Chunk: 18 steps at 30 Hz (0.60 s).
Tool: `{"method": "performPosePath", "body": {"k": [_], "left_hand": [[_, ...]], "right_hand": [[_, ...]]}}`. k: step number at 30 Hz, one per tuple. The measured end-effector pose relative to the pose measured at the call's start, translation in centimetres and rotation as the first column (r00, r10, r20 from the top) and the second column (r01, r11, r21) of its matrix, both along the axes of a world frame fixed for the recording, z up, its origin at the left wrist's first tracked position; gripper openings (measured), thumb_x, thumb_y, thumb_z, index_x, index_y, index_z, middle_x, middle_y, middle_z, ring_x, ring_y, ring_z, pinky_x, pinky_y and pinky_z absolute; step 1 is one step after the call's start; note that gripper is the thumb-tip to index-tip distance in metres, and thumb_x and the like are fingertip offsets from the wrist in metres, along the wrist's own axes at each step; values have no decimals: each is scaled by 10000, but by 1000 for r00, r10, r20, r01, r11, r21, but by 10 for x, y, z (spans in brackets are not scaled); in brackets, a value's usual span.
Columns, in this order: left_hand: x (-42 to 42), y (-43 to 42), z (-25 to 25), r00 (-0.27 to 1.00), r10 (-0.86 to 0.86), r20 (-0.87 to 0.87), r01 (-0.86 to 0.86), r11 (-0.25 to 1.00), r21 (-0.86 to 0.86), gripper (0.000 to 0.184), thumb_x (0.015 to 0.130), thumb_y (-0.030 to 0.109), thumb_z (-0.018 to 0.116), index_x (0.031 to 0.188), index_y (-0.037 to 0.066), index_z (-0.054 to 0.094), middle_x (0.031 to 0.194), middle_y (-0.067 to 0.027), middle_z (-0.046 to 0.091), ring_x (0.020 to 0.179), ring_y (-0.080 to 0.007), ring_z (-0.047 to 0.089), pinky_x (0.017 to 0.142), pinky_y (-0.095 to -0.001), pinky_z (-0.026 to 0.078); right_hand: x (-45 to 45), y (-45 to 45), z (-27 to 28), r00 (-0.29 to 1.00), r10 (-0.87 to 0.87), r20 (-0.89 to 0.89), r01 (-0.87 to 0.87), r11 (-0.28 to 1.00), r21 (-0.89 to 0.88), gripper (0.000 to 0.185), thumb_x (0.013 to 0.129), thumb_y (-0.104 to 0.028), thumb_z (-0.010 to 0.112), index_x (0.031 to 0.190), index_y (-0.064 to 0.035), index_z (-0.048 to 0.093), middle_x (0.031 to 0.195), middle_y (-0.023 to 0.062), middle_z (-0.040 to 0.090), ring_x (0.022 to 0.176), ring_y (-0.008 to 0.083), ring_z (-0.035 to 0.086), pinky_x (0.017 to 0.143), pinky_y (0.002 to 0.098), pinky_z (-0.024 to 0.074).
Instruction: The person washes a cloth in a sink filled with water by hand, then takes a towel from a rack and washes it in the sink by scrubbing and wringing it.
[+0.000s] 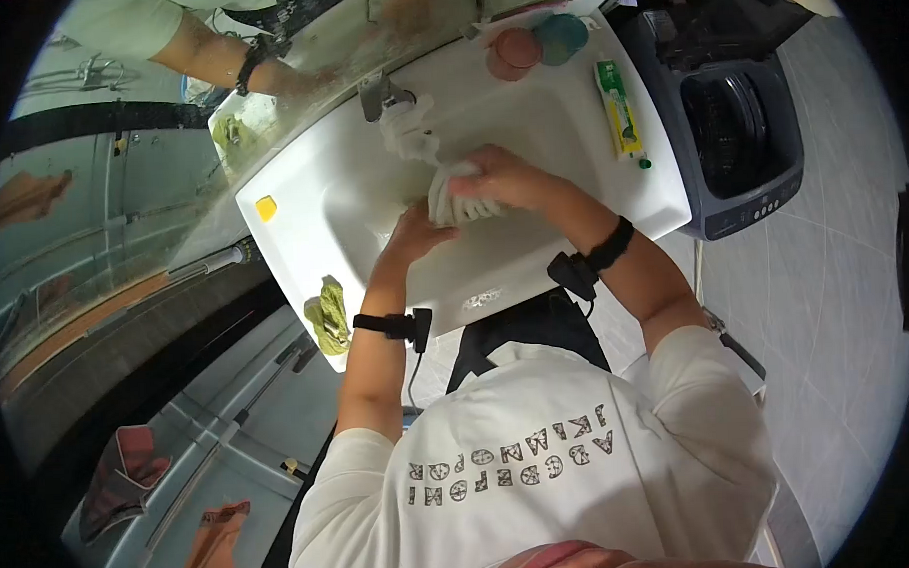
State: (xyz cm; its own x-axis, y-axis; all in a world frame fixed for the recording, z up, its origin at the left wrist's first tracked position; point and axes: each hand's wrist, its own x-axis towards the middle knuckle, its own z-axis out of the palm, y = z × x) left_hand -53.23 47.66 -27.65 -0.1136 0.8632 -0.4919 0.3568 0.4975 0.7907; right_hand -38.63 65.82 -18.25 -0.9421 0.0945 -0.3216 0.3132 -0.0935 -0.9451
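A bunched white cloth (454, 199) hangs in folds over the basin of the white sink (662, 192). My right hand (506, 179) grips its upper right part, with the fingers curled round it. At the cloth's lower left, my left hand (420, 235) is closed on the edge, its fingers partly hidden by the folds. White, foamy-looking water (409, 133) runs from the faucet (372, 97) beside the cloth's upper end.
A pink cup (514, 54) and a blue-green cup (561, 38) stand at the sink's back. A green-yellow tube (619, 110) lies on the right rim. Yellow soap (266, 207) and a green cloth (328, 316) lie on the left. A washing machine (707, 200) stands right.
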Motion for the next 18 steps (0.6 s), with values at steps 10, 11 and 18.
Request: {"method": "performPosePath", "body": {"k": [10,11,18], "left_hand": [[26,14,20,-322,381,867,-734,478,-482,551,857,468,510,1254,91,450,1223,-116,502,1086,-288,492,954,-417,376],[31,18,12,-322,389,863,-731,477,-487,551,857,468,510,1254,91,450,1223,-116,502,1086,-288,492,954,-417,376],[53,25,-55,-233,625,745,-760,360,-540,462,866,441,496,1157,81,499,1072,-67,561,1000,-254,527,870,-397,436]], "right_hand": [[-1,-47,-80,859,-493,-138,508,788,347,522,820,-431,572,1043,41,553,954,156,619,923,301,592,827,363,461],[-11,-73,-83,904,-417,-91,406,775,484,544,816,-459,557,1032,41,564,970,177,621,930,334,590,823,382,462],[-59,-110,-141,803,-589,-88,466,530,708,460,874,-404,467,999,17,605,896,171,634,852,347,611,747,419,477]]}}
